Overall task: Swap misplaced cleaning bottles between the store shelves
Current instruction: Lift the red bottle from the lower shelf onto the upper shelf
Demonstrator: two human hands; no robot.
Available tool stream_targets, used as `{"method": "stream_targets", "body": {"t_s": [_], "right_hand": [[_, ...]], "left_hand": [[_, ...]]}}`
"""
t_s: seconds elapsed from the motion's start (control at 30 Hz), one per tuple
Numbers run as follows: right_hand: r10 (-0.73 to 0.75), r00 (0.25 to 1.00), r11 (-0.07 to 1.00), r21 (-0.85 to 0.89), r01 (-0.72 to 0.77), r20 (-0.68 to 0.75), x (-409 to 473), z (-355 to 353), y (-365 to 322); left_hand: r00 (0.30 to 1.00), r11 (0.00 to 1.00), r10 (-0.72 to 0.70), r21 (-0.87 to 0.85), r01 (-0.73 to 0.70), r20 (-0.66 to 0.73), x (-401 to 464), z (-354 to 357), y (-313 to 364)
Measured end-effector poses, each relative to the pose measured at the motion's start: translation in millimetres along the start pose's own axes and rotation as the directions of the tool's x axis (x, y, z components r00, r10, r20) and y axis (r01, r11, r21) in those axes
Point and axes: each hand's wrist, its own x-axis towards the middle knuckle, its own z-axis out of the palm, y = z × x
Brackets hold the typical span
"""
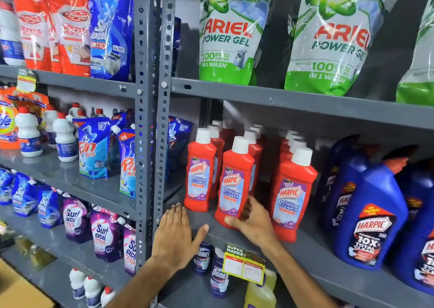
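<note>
Red Harpic bathroom cleaner bottles with white caps stand in rows on the right-hand middle shelf (312,256). My right hand (252,221) wraps around the lower part of the front middle red Harpic bottle (234,183), which stands at the shelf's front edge. My left hand (176,235) rests flat with fingers spread on the shelf edge beside the grey upright post (152,143), holding nothing. Another red bottle (200,174) stands just left, and a third (292,195) just right. White bottles with red caps (64,141) stand on the left bay's middle shelf.
Large blue Harpic jugs (368,216) fill the right of the same shelf. Ariel pouches (230,33) hang above. Rin pouches (94,148) and Surf Excel pouches (103,235) fill the left bay. Domex bottles (218,279) and a yellow price tag (244,267) sit below.
</note>
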Motion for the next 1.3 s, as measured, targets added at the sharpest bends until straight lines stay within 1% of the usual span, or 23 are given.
{"method": "stream_targets", "body": {"t_s": [0.13,0.37,0.5,0.83,1.17,1.23,1.3], "right_hand": [[0.027,0.999,0.998,-0.065,-0.025,0.023,0.4,1.4,8.5],[0.039,0.999,0.998,-0.041,-0.04,-0.009,6.1,0.2,10.0],[0.047,0.999,0.999,-0.023,-0.047,-0.002,5.1,0.3,9.3],[0.042,0.999,0.998,-0.039,-0.042,-0.016,0.6,0.6,7.8],[0.077,0.997,0.997,-0.031,-0.077,0.007,-0.4,2.3,9.5],[0.078,0.997,0.996,-0.036,-0.078,-0.003,-2.2,1.4,6.2],[0.06,0.997,0.996,-0.056,-0.062,-0.049,-8.1,1.6,3.1]], "left_hand": [[1.0,1.0,-0.002,0.0,0.002,-0.006,-1.2,-1.2,0.2],[1.0,1.0,0.001,-0.008,-0.001,-0.013,-0.5,0.6,-0.1],[1.0,1.0,0.004,0.0,-0.004,-0.005,-0.5,-1.0,0.3],[1.0,1.0,0.004,-0.008,-0.004,-0.007,-2.2,-3.3,-0.8],[1.0,1.0,0.001,-0.027,-0.002,-0.019,-1.7,-3.7,-1.1],[1.0,1.0,-0.006,-0.026,0.005,-0.02,-1.6,-3.9,-1.3],[1.0,0.998,-0.015,-0.064,0.013,-0.026,-3.4,-3.1,-0.6]]}}
